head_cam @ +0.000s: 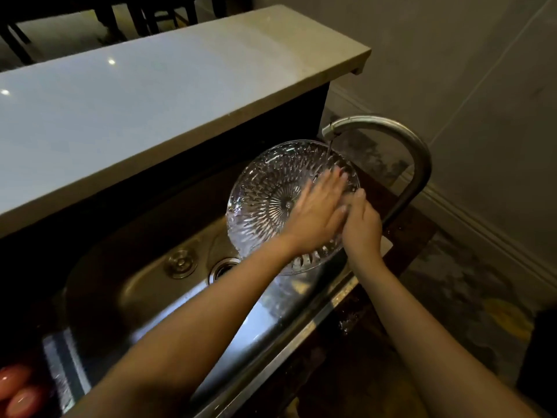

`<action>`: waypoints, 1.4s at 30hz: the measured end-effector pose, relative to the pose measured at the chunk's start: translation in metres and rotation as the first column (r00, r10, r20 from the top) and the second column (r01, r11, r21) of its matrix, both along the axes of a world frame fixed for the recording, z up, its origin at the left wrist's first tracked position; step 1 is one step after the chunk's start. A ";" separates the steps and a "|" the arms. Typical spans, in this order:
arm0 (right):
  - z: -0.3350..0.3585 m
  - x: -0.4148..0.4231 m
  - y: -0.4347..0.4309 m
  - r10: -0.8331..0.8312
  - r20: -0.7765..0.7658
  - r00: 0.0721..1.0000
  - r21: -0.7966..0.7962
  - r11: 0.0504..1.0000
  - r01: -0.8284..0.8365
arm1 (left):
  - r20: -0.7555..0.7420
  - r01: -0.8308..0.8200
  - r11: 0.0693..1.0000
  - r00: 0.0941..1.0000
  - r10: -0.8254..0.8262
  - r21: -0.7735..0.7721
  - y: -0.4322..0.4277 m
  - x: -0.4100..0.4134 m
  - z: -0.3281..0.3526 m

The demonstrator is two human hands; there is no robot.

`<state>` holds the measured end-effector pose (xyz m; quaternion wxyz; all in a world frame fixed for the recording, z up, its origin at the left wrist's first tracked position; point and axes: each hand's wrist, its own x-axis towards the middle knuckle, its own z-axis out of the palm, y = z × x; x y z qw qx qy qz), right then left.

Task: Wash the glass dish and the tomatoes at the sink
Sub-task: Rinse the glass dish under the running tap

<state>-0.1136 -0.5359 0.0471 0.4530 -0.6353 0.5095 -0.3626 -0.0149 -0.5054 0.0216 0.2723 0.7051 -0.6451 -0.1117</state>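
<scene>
Holding the glass dish point(265, 203) tilted over the sink point(144, 285) under the tap point(391, 137), your right hand point(361, 227) grips its 3 o'clock rim; your left hand point(316, 209) lies open inside. Tomatoes point(15, 390) sit at 8 o'clock.

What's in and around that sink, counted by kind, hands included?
Glass dish: 1
Tomatoes, at the bottom-left edge: 2 in view
Hands: 2, left hand and right hand, both on the dish
Tap: 1
Sink: 1
Total: 7
</scene>
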 end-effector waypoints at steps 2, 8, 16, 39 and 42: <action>0.001 0.002 0.001 0.008 0.016 1.000 0.026 1.000 -0.009 | 0.063 -0.049 0.999 0.997 0.048 0.003 -0.022 0.021 0.006; 0.003 -0.009 -0.012 -0.060 0.093 0.994 0.101 0.994 0.051 | 0.074 -0.360 0.930 0.932 0.355 0.074 -0.012 0.089 -0.015; -0.015 -0.003 -0.042 0.124 0.088 0.988 0.237 0.961 -0.142 | -0.904 -0.216 0.891 -0.255 0.343 0.399 0.073 0.113 -0.024; -0.061 0.068 -0.018 0.352 -0.758 0.550 -0.113 0.759 -0.642 | -0.950 -0.661 0.689 -0.134 0.281 0.297 0.075 0.092 0.007; -0.069 0.068 0.021 0.518 -0.720 0.462 -0.135 0.548 -0.825 | -0.938 -0.681 0.651 -0.175 0.299 0.335 0.074 0.091 0.001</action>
